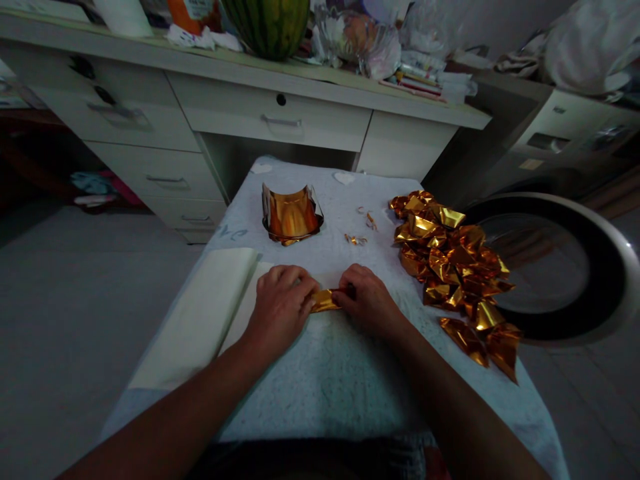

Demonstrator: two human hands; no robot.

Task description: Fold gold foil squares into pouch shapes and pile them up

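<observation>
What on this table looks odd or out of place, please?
Small gold scraps lie loose on the cloth, apart from the gold pile. They look odd: tiny, curled bits, unlike the pile's larger pieces.

Cannot clearly see either end of the gold foil strip [325,301], covered by the left hand [283,293] and the right hand [367,297]. Cannot see the tops of the watermelon [267,27] and the orange container [187,25], cut off above; cannot read the label [199,7], too blurred. Cannot make out the tiny curled scraps [355,240], nor count the overlapping gold foil pieces [443,260]. Cannot follow either forearm [190,393] past the lower edge.
</observation>
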